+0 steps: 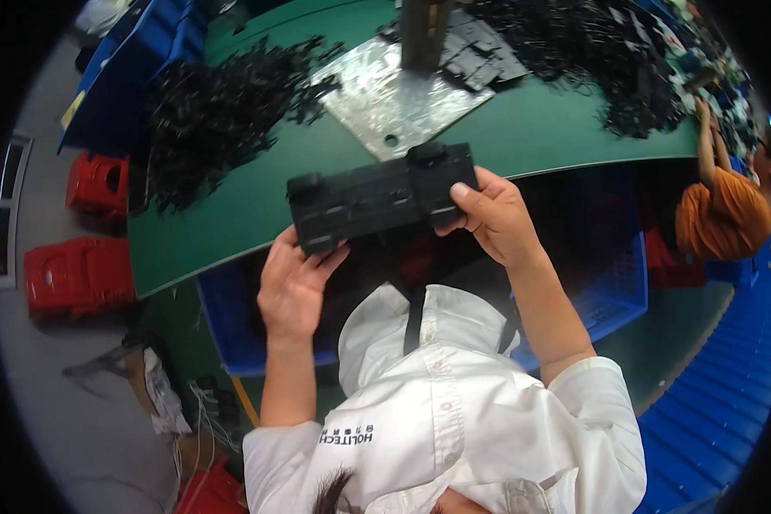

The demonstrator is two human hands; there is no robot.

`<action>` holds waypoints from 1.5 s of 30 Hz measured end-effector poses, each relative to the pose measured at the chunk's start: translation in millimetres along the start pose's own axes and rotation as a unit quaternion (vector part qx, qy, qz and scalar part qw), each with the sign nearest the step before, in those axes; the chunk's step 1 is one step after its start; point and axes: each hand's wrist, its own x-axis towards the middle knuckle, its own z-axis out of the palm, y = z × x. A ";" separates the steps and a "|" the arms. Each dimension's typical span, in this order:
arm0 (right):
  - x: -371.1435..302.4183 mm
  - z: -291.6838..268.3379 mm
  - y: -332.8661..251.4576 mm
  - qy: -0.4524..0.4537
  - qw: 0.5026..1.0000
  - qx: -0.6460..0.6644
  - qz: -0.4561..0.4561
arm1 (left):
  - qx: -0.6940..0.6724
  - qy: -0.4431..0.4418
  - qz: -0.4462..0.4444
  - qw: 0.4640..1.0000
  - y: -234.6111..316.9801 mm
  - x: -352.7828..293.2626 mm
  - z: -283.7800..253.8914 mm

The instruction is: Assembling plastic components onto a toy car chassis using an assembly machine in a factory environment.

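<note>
Both hands on one black moulded plastic part (381, 199), a long flat piece with ribs and pockets, held level in the air just over the near edge of the green table (522, 133). Left hand (293, 287) grips the left end from below, fingers curled up onto its lower edge; right hand (493, 214) pinches the right end, thumb pressed flat on the top face, other fingers wrapped behind. Part is off the table, touching nothing but the hands. Progress, as a judgement: mid-run. The part looks to be under check or handling, and two big heaps of small black plastic pieces remain on the table, one far left (218, 107), one far right (591, 60), so plenty appears unprocessed. Can't tell from here what's finished. Blue bin (612, 295) sits under the table edge in front of the person, interior mostly dark. A metal base plate (398, 98) with an upright post (424, 30) stands mid-table, right behind the part, the closest obstruction. Red crates (77, 274) on the floor at left. Another person's orange sleeve (724, 214) at far right, well apart.
</note>
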 end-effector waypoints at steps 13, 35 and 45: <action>-4.6 16.4 -41.2 -0.008 0.985 -0.171 0.034 | 0.779 -0.163 0.082 0.600 5.4 24.2 93.7; 102.5 -199.6 -123.2 0.344 0.568 -0.680 -0.312 | 0.207 -0.011 -0.128 0.970 18.3 58.0 44.9; 91.5 -202.2 -155.8 0.395 0.843 -0.314 -0.185 | 0.199 -0.012 -0.113 0.973 14.6 56.1 38.3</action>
